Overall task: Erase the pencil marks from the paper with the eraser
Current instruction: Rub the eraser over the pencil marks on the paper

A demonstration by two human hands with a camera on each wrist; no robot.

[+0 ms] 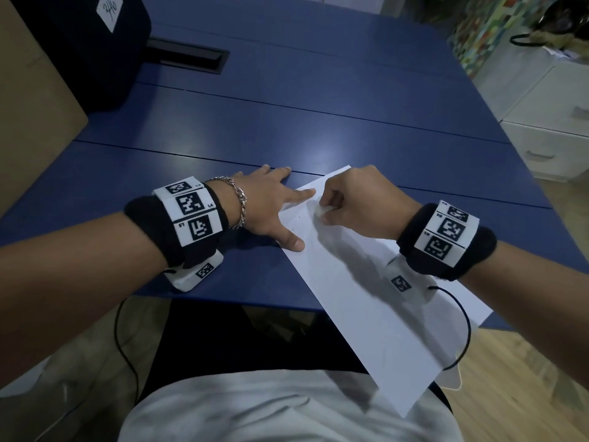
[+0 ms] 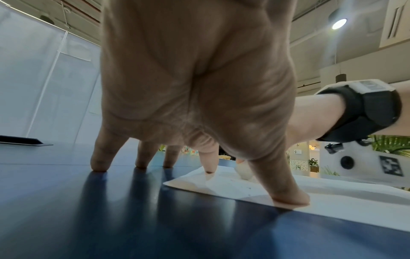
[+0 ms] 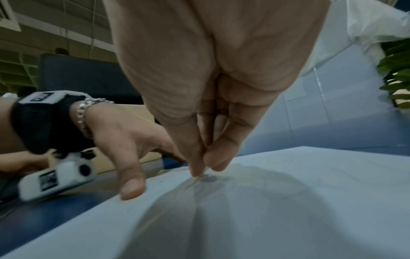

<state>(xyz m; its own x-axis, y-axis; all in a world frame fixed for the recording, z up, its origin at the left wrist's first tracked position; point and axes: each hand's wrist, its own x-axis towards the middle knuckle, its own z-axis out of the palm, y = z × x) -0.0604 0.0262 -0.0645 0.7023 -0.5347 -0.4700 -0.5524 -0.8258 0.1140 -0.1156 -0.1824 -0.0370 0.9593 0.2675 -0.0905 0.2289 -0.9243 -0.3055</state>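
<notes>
A white sheet of paper [image 1: 360,291] lies slanted on the blue table, its near end hanging past the table's front edge. My left hand [image 1: 271,205] is spread flat, with the thumb and index finger pressing the paper's [image 2: 332,198] left edge and the other fingers on the table. My right hand [image 1: 353,199] pinches a small white eraser [image 1: 322,211] and holds its tip on the paper near the far left corner. The eraser [image 2: 244,170] shows just behind my left thumb. Faint pencil specks [image 1: 299,217] lie between the two hands. In the right wrist view my fingertips [image 3: 218,163] hide the eraser.
The blue table [image 1: 318,100] stretches away beyond the paper. A dark bag with a white label [image 1: 92,49] stands at the far left beside a black cable slot [image 1: 188,55]. White drawers [image 1: 548,122] stand to the right of the table. A black cable [image 1: 465,317] trails from my right wrist.
</notes>
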